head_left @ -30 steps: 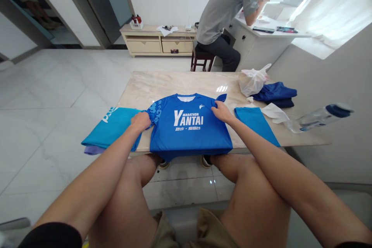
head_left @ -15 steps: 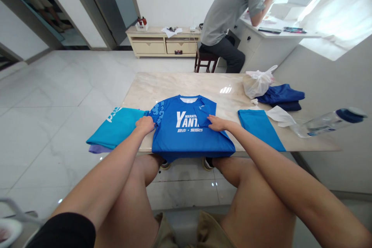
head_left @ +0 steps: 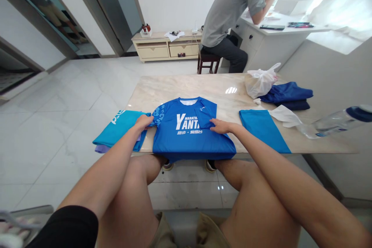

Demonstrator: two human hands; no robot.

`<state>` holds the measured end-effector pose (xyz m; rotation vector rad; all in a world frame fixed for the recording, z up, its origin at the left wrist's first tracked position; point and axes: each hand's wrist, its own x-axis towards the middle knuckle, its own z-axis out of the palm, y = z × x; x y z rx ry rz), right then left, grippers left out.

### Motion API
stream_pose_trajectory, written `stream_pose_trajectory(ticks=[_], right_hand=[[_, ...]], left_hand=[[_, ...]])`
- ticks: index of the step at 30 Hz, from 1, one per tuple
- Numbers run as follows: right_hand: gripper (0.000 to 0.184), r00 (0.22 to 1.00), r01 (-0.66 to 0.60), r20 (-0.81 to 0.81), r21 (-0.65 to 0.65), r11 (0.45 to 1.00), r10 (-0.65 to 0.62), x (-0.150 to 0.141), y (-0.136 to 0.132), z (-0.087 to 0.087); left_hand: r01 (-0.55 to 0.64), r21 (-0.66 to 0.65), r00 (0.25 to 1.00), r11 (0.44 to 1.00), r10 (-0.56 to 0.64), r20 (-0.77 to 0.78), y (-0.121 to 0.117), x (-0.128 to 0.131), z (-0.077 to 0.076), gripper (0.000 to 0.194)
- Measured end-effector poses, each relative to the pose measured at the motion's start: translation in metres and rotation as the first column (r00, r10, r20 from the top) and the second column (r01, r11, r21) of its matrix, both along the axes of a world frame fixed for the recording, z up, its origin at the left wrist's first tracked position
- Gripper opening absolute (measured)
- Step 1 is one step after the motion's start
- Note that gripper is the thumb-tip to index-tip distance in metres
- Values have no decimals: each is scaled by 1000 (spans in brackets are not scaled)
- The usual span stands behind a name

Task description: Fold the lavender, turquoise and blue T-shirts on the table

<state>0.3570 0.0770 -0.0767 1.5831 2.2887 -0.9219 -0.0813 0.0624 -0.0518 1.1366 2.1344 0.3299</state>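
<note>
A blue T-shirt (head_left: 188, 142) with white lettering lies front up on the table, its lower part hanging over the near edge. Its right-hand sleeve (head_left: 205, 115) is folded inward across the chest. My left hand (head_left: 143, 123) is closed on the patterned sleeve (head_left: 158, 116), which still points outward. Over the folded sleeve rests my right hand (head_left: 221, 126), fingers stretched out and touching the cloth. Beside my left hand is a folded turquoise garment (head_left: 117, 131) with white print, a purple cloth (head_left: 101, 148) under it. Right of the shirt lies a folded blue cloth (head_left: 260, 130).
On the marble-look table (head_left: 174, 83) are a white plastic bag (head_left: 260, 83), dark blue clothing (head_left: 287, 93), a white tissue (head_left: 286, 115) and a clear bottle (head_left: 334, 122) lying at the right. A person in a grey shirt (head_left: 222, 19) sits beyond, at a white desk.
The view has turned slightly left. My left hand still grips the patterned sleeve, a little higher at the turquoise garment's edge. The right hand stays on the folded sleeve.
</note>
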Motion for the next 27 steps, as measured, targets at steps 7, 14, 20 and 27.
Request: stream_pose_trajectory(ticks=[7, 14, 20, 27], right_hand=[[77, 1000, 1, 0, -5, 1000, -1, -3, 2, -4], [73, 998, -19, 63, -20, 1000, 20, -11, 2, -5], [71, 1000, 7, 13, -3, 1000, -7, -7, -1, -4], [68, 1000, -14, 4, -2, 1000, 14, 0, -4, 0]], left_hand=[[-355, 162, 836, 921, 236, 495, 2, 13, 12, 19], [-456, 370, 862, 810, 299, 409, 13, 37, 2, 26], [326, 551, 916, 768, -400, 15, 27, 86, 3, 31], [637, 275, 770, 720, -575, -277, 27, 95, -18, 55]])
